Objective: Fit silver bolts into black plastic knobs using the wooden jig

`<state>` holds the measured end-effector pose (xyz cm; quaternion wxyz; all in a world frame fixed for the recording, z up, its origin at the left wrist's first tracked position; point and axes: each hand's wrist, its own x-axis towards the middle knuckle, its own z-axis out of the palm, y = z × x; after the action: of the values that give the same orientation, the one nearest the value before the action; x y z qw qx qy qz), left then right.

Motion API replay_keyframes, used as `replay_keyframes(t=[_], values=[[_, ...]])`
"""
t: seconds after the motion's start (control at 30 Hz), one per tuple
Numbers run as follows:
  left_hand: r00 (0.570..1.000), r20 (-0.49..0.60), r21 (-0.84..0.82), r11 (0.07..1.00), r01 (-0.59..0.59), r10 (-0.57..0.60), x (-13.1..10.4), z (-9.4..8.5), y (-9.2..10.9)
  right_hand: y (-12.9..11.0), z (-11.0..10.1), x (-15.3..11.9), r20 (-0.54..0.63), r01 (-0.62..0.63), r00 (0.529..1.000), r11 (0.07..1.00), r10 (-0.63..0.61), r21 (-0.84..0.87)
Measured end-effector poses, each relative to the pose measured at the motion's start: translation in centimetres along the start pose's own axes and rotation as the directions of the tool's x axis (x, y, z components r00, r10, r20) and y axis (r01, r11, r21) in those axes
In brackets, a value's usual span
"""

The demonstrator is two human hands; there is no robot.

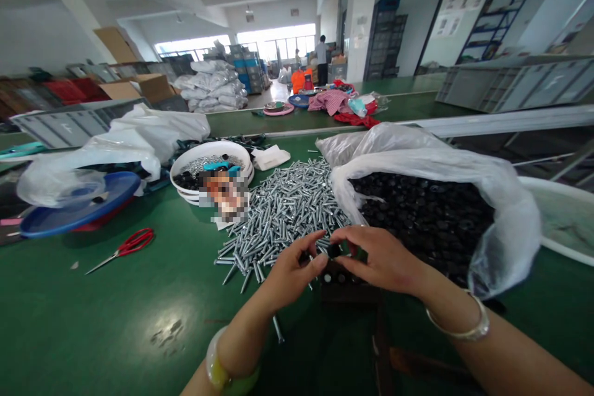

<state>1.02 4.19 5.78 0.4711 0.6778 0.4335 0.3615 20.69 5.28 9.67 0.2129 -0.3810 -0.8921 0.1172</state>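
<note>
Where both forearms reach over the green worktop (176,297), a pale green and yellow bangle (218,368) circles the left wrist and a silvery bangle (464,327) the right. A single silver metal bolt (278,329) lies near the left forearm. Beneath the fingertips sits a dark, blocky fixture (346,296) with round pale spots along its top. The right hand (387,258) pinches a small black piece (334,251) between thumb and forefinger, just above the fixture; the left hand (290,275) curves its thumb and forefinger to the piece's other side, though whether they grip it cannot be told. Beyond the hands spreads a heap of silver metal bolts (283,204); to its right, a translucent plastic bag (508,216) gapes around many black parts (417,216). To the left lie red-handled scissors (133,242), with stacked round white bowls (180,193) and a shallow round blue tray (69,218) farther back. In the distance, white sacks (211,86) are piled and a person (322,59) stands.
</note>
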Motion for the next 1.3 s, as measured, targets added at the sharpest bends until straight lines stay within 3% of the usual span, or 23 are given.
replay_keyframes(t=[0.13,0.23,0.3,0.4,0.5,0.63,0.83,0.9,0.97,1.03,1.1,1.13,1.23,1.3], values=[[0.994,0.069,-0.319,0.942,0.105,-0.088,1.4,0.3,-0.9,0.5,1.0,1.7,-0.071,0.114,0.991,0.993,-0.111,0.029],[0.974,0.052,-0.507,0.834,0.218,-0.222,2.0,0.3,-2.6,2.9,1.9,2.0,-0.14,0.071,0.989,0.991,-0.055,0.112],[0.958,0.029,-0.611,0.753,0.242,-0.284,2.3,0.0,-3.6,4.8,2.6,1.9,-0.04,-0.002,0.999,0.995,0.006,0.102],[0.941,0.013,-0.673,0.693,0.259,-0.339,2.7,-0.3,-4.6,7.2,3.8,1.7,0.246,-0.019,0.969,1.0,0.014,0.015],[0.935,0.008,-0.628,0.726,0.281,-0.355,2.9,-0.5,-4.9,8.3,4.8,1.8,0.354,0.015,0.935,0.999,-0.003,-0.029],[0.943,-0.035,-0.558,0.789,0.256,-0.33,2.8,-0.3,-5.0,8.6,5.6,1.8,0.327,0.011,0.945,0.998,0.008,-0.057],[0.962,-0.01,-0.319,0.913,0.255,-0.272,2.5,0.3,-4.8,8.4,5.7,1.5,0.167,-0.032,0.985,0.998,0.042,-0.059],[0.98,-0.071,-0.148,0.974,0.174,-0.186,2.5,0.4,-4.5,7.7,5.2,1.8,0.042,-0.086,0.996,0.992,0.082,0.092],[0.989,-0.124,0.041,0.996,0.081,-0.076,2.5,0.5,-4.2,6.5,4.7,2.0,-0.063,-0.146,0.98,0.895,0.19,0.422],[0.99,-0.139,0.168,0.986,0.021,0.003,2.4,0.5,-3.9,5.1,4.4,2.2,-0.073,-0.149,0.954,0.67,0.292,0.728],[0.99,-0.132,0.219,0.976,-0.02,0.05,2.4,0.5,-3.6,3.8,4.4,2.3,-0.016,-0.152,0.952,0.519,0.306,0.841],[0.99,-0.12,0.229,0.973,-0.042,0.071,2.3,0.5,-3.4,3.3,4.4,2.3,0.009,-0.166,0.953,0.497,0.302,0.852],[0.99,-0.078,0.247,0.964,-0.095,0.117,2.2,0.4,-3.1,2.5,4.5,2.0,0.028,-0.203,0.956,0.592,0.292,0.78],[0.987,-0.087,0.26,0.96,-0.106,0.133,2.1,0.3,-2.8,2.3,4.2,1.7,-0.073,-0.158,0.957,0.718,0.279,0.678]])
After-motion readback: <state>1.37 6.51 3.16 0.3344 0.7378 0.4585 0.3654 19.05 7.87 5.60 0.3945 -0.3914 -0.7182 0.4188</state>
